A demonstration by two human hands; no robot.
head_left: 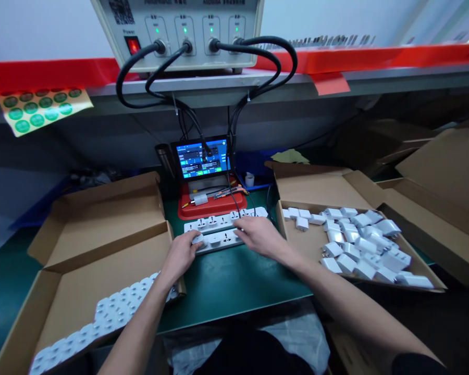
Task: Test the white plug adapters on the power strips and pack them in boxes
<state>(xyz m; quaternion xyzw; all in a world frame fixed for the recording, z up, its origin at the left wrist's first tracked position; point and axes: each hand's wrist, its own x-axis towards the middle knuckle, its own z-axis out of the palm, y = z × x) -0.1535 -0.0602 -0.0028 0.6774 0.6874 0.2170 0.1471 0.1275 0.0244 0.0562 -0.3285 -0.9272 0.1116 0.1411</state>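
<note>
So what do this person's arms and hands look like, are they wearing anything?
Both are bare: no gloves, rings, watch or wristband on the left hand or the right hand. The forearms are uncovered; only a dark sleeve edge shows high on the right arm.

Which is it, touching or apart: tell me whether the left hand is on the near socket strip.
Touching. The head view shows the left hand resting on the left end of the near socket strip, fingers curled over a white piece there, no gap visible.
</note>
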